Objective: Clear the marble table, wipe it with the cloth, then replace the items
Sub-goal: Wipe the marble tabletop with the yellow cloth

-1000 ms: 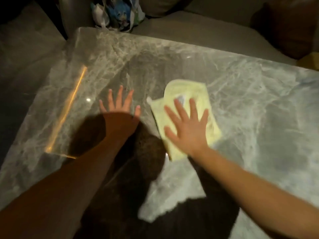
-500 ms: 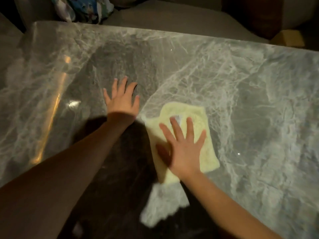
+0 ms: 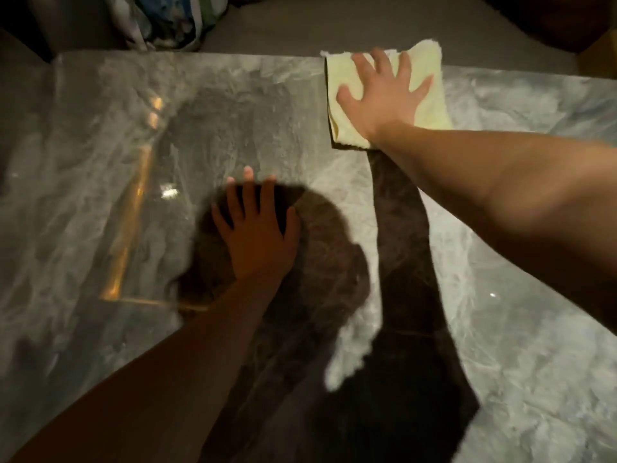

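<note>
I'm seeing the left hand [image 3: 258, 233] lying flat, fingers spread, gripping nothing, on the marble table [image 3: 534, 345] mid-surface. Farther out, the right hand [image 3: 384, 95] is pressing splayed on the yellow cloth [image 3: 429, 105], not clutching it, at the table's far edge, cloth overhanging slightly.

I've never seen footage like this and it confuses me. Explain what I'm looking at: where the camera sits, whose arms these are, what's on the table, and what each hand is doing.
There is no machine here. A person wears one wide-angle camera on the head, which looks forward and down, so the two bare arms reaching in from the bottom are that person's own.

The surface is a grey marble table with pale veins; the dark patches are shadows.

The right hand lies flat, fingers spread, pressing a pale yellow cloth at the far edge of the table. Nothing is gripped; the cloth is pinned under the palm.

The left hand rests open on the bare marble, holding nothing.

A colourful bundle lies beyond the table; what it is I cannot tell.
</note>
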`<state>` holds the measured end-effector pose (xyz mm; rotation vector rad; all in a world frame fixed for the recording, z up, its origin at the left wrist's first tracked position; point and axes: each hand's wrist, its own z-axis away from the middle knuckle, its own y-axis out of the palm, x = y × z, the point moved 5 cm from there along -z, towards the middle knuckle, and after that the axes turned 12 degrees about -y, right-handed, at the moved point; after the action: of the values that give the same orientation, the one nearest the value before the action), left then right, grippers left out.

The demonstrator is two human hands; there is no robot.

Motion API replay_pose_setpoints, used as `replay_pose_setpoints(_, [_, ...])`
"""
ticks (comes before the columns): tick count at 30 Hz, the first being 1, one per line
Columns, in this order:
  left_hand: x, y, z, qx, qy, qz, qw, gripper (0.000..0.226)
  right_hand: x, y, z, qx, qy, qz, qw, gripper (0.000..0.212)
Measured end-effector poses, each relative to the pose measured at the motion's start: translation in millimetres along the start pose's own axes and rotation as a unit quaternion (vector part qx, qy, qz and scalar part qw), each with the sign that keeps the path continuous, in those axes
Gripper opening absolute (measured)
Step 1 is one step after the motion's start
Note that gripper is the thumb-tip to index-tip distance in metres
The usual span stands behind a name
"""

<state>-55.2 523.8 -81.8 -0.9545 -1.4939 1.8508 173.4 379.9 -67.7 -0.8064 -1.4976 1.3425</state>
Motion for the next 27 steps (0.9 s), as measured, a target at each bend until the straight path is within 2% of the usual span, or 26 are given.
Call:
replay_pose_setpoints(4, [2.2,-0.9,-0.2,-0.007,0.005,0.0,1.0,0.06,4.3,0.3,13.9,0.023,-0.038,0.021,0.999,0.067])
replay_pose_setpoints(8, [3.1,0.0,-0.1,-0.027,0.012,0.006,1.0,0.06,11.7,1.0,65.7,0.043,-0.073,0.019,0.996,0.065])
replay_pose_setpoints(12, [0.4,-0.2,-2.0,-0.025,-0.006,0.035,0.999,0.061,26.7,10.8,144.5,0.042,-0.102,0.013,0.994,0.064])
replay_pose_setpoints(16, [-0.8,-7.0,8.6,-0.007,0.039,0.061,0.997,0.054,32.7,22.7,271.3,0.034,-0.125,0.035,0.991,0.062])
replay_pose_setpoints(20, [-11.3,-5.9,44.3,0.032,0.131,0.058,0.989,0.053,31.1,32.3,398.2,0.049,-0.081,0.05,0.994,0.066])
replay_pose_setpoints(23, [-36.2,1.9,83.1,0.068,0.196,0.061,0.976,0.055,26.8,25.4,444.0,0.037,-0.053,0.013,0.998,0.065])
replay_pose_setpoints(25, [-54.3,7.7,93.6,0.082,0.187,0.073,0.976,0.058,20.8,20.8,444.9,0.025,-0.039,-0.005,0.999,0.063])
replay_pose_setpoints(27, [-71.4,7.9,91.5,0.081,0.135,0.107,0.982,0.06,12.9,18.4,433.3,0.023,-0.029,-0.002,0.999,0.059])
